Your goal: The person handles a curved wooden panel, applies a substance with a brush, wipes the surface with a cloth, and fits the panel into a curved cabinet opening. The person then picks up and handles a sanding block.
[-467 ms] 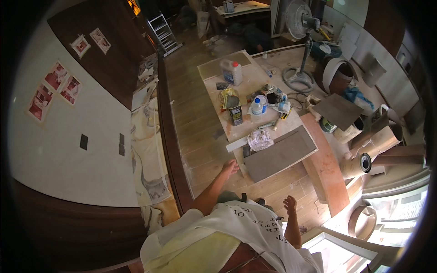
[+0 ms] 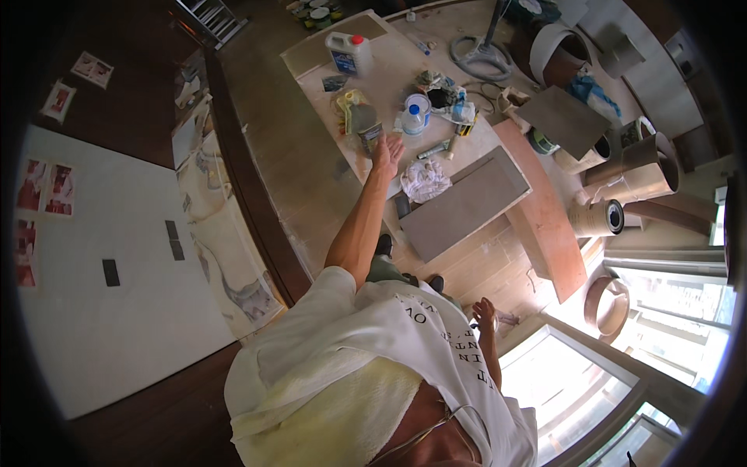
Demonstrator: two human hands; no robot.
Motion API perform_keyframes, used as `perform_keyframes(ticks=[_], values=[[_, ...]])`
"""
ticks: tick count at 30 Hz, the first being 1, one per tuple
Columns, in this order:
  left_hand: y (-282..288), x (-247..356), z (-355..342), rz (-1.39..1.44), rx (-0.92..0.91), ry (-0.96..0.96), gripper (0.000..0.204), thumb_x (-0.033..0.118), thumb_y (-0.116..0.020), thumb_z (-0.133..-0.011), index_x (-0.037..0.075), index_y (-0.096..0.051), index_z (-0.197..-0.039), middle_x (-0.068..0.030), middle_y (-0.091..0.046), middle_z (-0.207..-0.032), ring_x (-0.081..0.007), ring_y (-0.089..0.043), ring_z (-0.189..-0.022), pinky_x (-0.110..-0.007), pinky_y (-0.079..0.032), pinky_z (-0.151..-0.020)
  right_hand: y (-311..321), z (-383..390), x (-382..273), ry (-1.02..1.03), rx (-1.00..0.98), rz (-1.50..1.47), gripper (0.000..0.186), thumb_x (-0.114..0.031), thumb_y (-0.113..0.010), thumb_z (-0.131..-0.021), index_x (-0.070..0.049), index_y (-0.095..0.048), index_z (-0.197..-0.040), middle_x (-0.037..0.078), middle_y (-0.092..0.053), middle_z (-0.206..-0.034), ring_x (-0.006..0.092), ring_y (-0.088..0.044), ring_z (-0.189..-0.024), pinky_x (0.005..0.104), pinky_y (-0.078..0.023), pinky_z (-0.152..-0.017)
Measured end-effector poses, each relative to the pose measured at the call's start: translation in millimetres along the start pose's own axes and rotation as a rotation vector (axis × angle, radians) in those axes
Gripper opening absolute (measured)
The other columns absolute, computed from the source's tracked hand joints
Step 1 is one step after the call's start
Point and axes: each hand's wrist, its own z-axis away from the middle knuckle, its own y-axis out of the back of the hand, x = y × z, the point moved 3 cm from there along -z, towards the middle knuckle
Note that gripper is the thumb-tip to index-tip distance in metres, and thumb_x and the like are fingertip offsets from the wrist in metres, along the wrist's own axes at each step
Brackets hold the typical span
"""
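My left hand is stretched out over the low work table, fingers spread and holding nothing. It hovers just beside a round metal can and touches nothing that I can make out. A white crumpled rag lies just right of my forearm, next to a grey slab. A white tub with a blue lid stands beyond the hand. My right hand hangs by my hip with loose fingers and nothing in it.
A white jug with a red cap stands at the table's far end. Tubes and small clutter lie mid-table. Rolls of sheet material and a grey board crowd the right. A wooden plank leans beside the table.
My left arm has reached forward from the table's near edge to the can. The view has moved closer to the table. My right hand stays low at my side.
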Motion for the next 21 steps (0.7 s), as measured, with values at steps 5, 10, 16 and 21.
perform_keyframes(ticks=[5,10,16,21], values=[[-33.7,27.1,-7.4,-0.085,0.623,-0.299,0.061,0.031,-0.068,-0.091,0.003,-0.037,-0.134,-0.0174,-0.046,-0.132,-0.0312,-0.052,-0.118,-0.046,-0.045,-0.101,-18.4,55.4,118.5,-0.180,0.161,-0.060,0.047,-0.037,-0.061,-0.093,-0.010,-0.056,-0.131,0.014,-0.068,-0.109,0.0233,-0.067,-0.095,0.0354,-0.053,-0.073],[15.4,49.0,-50.7,-0.074,0.679,-0.382,0.045,0.023,-0.072,-0.087,0.001,-0.048,-0.117,-0.0150,-0.055,-0.119,-0.0294,-0.055,-0.110,-0.044,-0.045,-0.096,-60.6,85.4,136.1,-0.170,0.188,0.215,0.046,-0.036,-0.062,-0.092,-0.006,-0.061,-0.127,0.015,-0.068,-0.111,0.0240,-0.067,-0.096,0.0352,-0.053,-0.079],[-18.3,80.2,-41.5,-0.541,0.604,-0.665,0.032,0.027,-0.064,-0.090,-0.002,-0.055,-0.103,-0.0211,-0.061,-0.107,-0.0332,-0.059,-0.094,-0.047,-0.046,-0.086,-126.6,136.1,93.5,-0.068,0.313,0.329,0.043,-0.033,-0.063,-0.090,-0.001,-0.067,-0.117,0.014,-0.068,-0.113,0.0220,-0.066,-0.098,0.0306,-0.051,-0.086],[-65.0,129.3,9.3,-0.608,0.306,-0.790,0.047,0.030,-0.061,-0.092,-0.004,-0.050,-0.122,-0.0194,-0.053,-0.117,-0.0298,-0.055,-0.104,-0.043,-0.044,-0.093,-120.5,105.9,18.3,0.024,0.253,-0.103,0.040,-0.026,-0.063,-0.091,-0.002,-0.059,-0.124,0.006,-0.065,-0.096,0.0138,-0.062,-0.079,0.0264,-0.050,-0.069]])
